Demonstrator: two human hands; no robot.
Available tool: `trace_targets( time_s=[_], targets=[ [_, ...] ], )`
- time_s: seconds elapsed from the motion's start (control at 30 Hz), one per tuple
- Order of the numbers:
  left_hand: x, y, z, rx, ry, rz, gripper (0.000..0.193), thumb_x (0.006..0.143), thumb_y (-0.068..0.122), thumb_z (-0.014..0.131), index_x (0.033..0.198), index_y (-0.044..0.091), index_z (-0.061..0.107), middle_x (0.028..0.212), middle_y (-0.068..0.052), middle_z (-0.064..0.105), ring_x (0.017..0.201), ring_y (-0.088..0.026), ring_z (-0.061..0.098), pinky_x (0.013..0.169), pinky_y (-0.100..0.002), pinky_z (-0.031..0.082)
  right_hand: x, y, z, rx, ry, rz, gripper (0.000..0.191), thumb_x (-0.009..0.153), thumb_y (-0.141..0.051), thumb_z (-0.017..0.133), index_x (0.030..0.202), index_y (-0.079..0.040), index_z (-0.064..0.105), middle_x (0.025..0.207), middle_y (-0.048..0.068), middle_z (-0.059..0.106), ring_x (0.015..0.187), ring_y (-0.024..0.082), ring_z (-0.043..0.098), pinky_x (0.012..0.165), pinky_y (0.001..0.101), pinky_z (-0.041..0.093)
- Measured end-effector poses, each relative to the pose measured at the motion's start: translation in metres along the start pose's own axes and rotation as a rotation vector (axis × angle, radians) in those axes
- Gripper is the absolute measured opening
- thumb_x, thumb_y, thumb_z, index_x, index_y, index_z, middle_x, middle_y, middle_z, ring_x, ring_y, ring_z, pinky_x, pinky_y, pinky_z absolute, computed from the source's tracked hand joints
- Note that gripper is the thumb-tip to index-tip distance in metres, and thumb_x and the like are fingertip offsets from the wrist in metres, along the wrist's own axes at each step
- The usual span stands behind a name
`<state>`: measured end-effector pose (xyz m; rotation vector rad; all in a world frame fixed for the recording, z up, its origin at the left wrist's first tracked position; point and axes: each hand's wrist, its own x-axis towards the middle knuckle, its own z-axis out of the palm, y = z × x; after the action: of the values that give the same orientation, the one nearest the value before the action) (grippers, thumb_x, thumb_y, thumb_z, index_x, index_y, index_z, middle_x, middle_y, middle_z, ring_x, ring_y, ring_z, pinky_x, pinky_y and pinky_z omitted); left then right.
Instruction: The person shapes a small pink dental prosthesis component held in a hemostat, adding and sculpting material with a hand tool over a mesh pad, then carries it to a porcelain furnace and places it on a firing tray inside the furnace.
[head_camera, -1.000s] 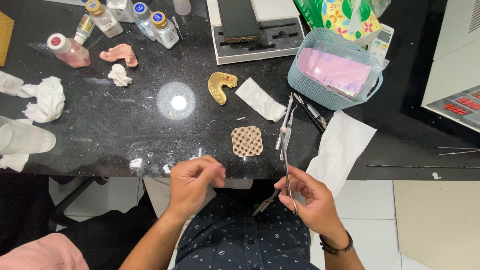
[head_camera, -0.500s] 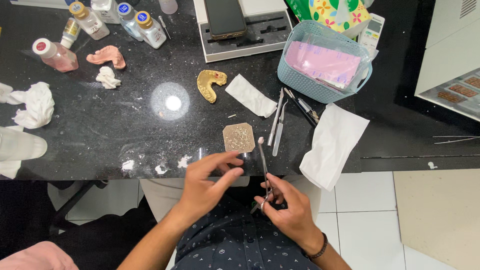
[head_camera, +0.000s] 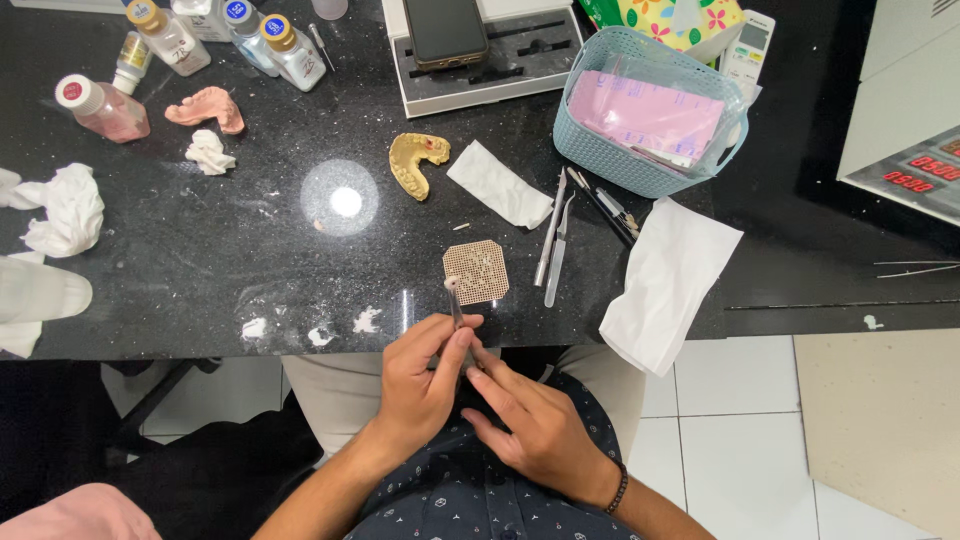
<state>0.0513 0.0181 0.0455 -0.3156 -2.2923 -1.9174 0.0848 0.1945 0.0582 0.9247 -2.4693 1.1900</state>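
Left hand (head_camera: 425, 385) pinches a thin metal tool (head_camera: 456, 310), its tip just beyond the fingers over a perforated square pad (head_camera: 476, 271). Right hand (head_camera: 530, 420), half-curled, supports it below. A slip could knock whatever sits on the pad off the tabletop (head_camera: 250, 260).

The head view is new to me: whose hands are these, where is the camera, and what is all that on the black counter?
No machine here: a person works bare-handed, and the one camera sits on their head, looking down. The left hand and right hand meet just below the counter edge, together pinching a thin metal instrument whose tip carries a small pale bit. On the black counter lie a small perforated square pad, metal tools, a yellow dental cast, a pink one, white tissues, small bottles, and a blue basket holding pink sheets.
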Motion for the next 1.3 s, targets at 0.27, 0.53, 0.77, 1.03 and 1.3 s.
trace_targets(
  time_s=[0.27,0.53,0.77,1.03,1.3],
  targets=[
    [-0.004,0.008,-0.01,0.002,-0.018,-0.013,0.019,0.1,0.001,0.063,0.116,-0.005,0.071,0.09,-0.011,0.073,0.064,-0.015,0.064,0.057,-0.025,0.052,-0.012,0.008,-0.007,0.143,0.242,0.164,0.034,0.088,-0.004,0.083,0.117,0.002,0.067,0.111,0.011,0.074,0.087,0.017,0.074,0.076,0.0278,0.061],
    [-0.004,0.027,0.001,0.423,-0.072,0.575,0.046,0.088,-0.005,0.071,0.131,-0.014,0.059,0.108,-0.018,0.069,0.089,-0.027,0.072,0.073,-0.034,0.06,0.001,0.0,-0.002,0.498,0.344,0.339,0.03,0.093,0.002,0.076,0.121,0.007,0.065,0.109,0.015,0.068,0.084,0.015,0.068,0.072,0.024,0.06],
    [-0.003,0.038,-0.002,0.479,-0.075,0.591,0.044,0.087,-0.005,0.072,0.129,-0.015,0.062,0.106,-0.018,0.067,0.081,-0.021,0.069,0.063,-0.03,0.055,0.009,-0.011,-0.001,0.283,0.428,0.345,0.018,0.09,0.004,0.077,0.107,0.007,0.073,0.088,0.011,0.071,0.065,0.008,0.061,0.053,0.02,0.046],
    [-0.004,0.049,-0.003,0.477,-0.07,0.564,0.04,0.084,0.003,0.082,0.12,-0.008,0.069,0.09,-0.009,0.068,0.065,-0.018,0.062,0.053,-0.031,0.047,-0.002,-0.006,-0.006,0.417,0.42,0.365,0.013,0.091,0.004,0.074,0.103,0.01,0.072,0.091,0.012,0.071,0.067,0.008,0.06,0.056,0.0187,0.047],
    [-0.013,0.053,-0.004,0.021,-0.258,0.126,0.026,0.092,0.006,0.078,0.116,-0.004,0.073,0.077,-0.008,0.065,0.062,-0.016,0.062,0.054,-0.028,0.048,-0.003,0.002,-0.016,0.659,0.283,0.407,0.011,0.098,0.0,0.071,0.092,0.008,0.07,0.086,0.01,0.07,0.077,0.013,0.068,0.075,0.0267,0.059]
  ],
)
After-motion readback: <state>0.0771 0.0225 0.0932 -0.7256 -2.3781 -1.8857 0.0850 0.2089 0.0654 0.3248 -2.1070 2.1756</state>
